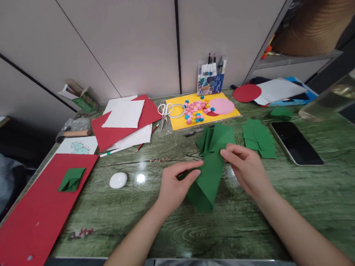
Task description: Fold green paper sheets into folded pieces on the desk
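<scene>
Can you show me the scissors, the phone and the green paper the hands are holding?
Scissors (pixel 164 114): head view, where the blades meet the handles.
Phone (pixel 296 143): head view, middle of the dark screen.
Green paper (pixel 210 169): head view, flat middle part.

No legible text or numbers

Over my feed I see plain green on the creased paper (pixel 209 169), streaky green across the tabletop (pixel 134 216), red on the long sheet (pixel 41 213), and mixed pink, blue and yellow among the small balls (pixel 194 106).
</scene>
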A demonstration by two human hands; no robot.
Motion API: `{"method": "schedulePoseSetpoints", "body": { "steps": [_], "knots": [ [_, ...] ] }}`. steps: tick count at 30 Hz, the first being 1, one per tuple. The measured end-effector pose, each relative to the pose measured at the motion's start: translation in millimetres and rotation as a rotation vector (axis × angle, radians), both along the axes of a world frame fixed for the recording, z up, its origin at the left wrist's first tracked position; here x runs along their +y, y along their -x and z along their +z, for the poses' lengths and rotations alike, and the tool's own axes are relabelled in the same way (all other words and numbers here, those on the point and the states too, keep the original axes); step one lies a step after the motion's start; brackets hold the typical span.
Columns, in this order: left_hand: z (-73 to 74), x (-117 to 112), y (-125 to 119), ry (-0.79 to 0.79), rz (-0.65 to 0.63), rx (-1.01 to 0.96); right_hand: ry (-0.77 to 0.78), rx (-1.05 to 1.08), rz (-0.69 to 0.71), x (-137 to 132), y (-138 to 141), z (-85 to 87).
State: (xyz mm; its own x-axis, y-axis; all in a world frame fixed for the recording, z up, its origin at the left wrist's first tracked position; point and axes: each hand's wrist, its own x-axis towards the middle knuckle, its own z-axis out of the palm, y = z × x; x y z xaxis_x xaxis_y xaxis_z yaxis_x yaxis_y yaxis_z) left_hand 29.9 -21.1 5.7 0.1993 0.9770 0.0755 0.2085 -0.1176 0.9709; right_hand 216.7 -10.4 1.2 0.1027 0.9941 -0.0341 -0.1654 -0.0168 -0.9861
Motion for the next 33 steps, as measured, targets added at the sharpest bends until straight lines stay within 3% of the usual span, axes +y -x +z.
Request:
{"method": "schedulePoseSetpoints", "body": {
  "steps": [7,16,27,33],
  "knots": [
    [4.4,0,0,-0.111,-0.107,0.022,-0.077,0.04,-0.025,1,-1,1.2],
    [6.4,1,0,-0.114,-0.125,0.073,-0.128,0.019,-0.109,2,-2,-0.6],
    [12.2,1,1,-0.059,-0.157,0.123,-0.011,-0.02,-0.137,2,3,-2.1],
    [7.9,2,1,0.019,-0.099,0.068,0.088,0.133,-0.071,3,2,-1.1]
  ]
}}
